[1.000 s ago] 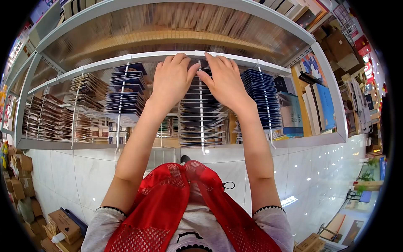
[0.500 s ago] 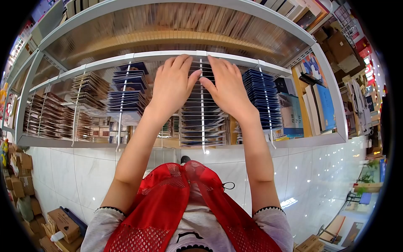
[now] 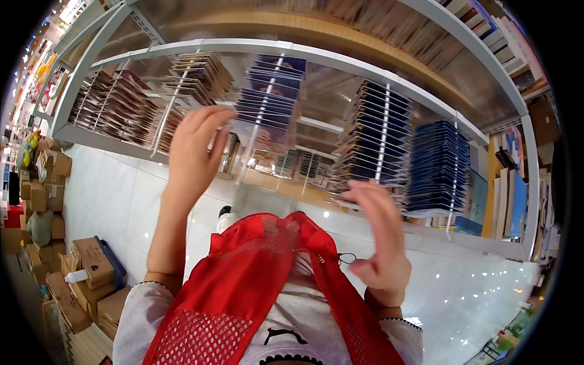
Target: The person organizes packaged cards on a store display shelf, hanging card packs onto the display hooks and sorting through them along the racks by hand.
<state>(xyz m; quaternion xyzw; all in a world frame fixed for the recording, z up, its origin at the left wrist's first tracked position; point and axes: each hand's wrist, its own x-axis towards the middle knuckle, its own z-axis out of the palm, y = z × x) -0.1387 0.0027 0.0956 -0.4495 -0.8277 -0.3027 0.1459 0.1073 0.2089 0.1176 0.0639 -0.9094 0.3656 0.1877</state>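
Flat packs hang in stacks from white hooks on a metal shelf rack. My left hand point(image 3: 198, 149) is at the left side of a stack of blue packs point(image 3: 267, 115); its thumb and fingers are apart and nothing shows in them. Whether its fingertips touch the packs I cannot tell. My right hand point(image 3: 382, 234), a little blurred, is in front of the lower end of a stack of dark packs point(image 3: 374, 134), its fingers loosely bent and apart, with nothing in it.
Another dark blue stack point(image 3: 441, 167) hangs to the right, with books point(image 3: 508, 194) beyond it. Brown packs point(image 3: 115, 106) hang at the left. The white rack rail point(image 3: 340, 64) runs behind the stacks. Cardboard boxes point(image 3: 94, 261) stand on the floor at lower left.
My view has turned toward the left. Both hands have come away from the rail above the dark stack: the left toward the blue packs, the right back toward my body.
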